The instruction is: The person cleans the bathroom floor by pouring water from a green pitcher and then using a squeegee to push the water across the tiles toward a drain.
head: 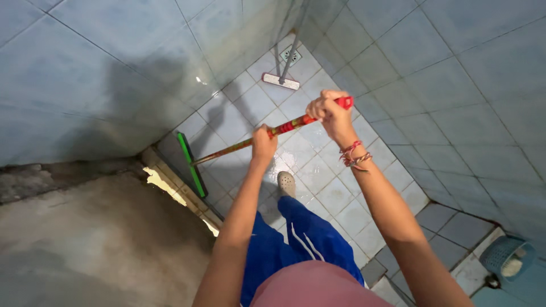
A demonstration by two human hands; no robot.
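Both hands are wrapped around one long-handled floor squeegee (239, 145) here. The right hand (329, 111) is fisted tight round the red grip at the very top of the handle, and there's a bunch of red and beaded bracelets (354, 155) on that wrist. The left hand (263, 142) is clamped round the handle lower down, closer to the head, fingers fully curled.

Taking the squeegee as the landmark: its green blade (191, 165) sits down on the wet tiled floor (330, 187), right against the foot of the blue tiled wall (85, 74), next to a raised step edge (182, 193) with rough concrete (85, 239) beyond it. The handle slants up from the blade toward the hands.

Well beyond the top of the handle, a second squeegee with a white head (280, 81) stands in the far corner, just beside a square floor drain (290, 55). Below the handle you can see a grey clog (286, 183) and blue trousers with white stripes (301, 239). Way off on the right-hand side from the squeegee, a blue plastic basket (506, 257) sits on the floor.
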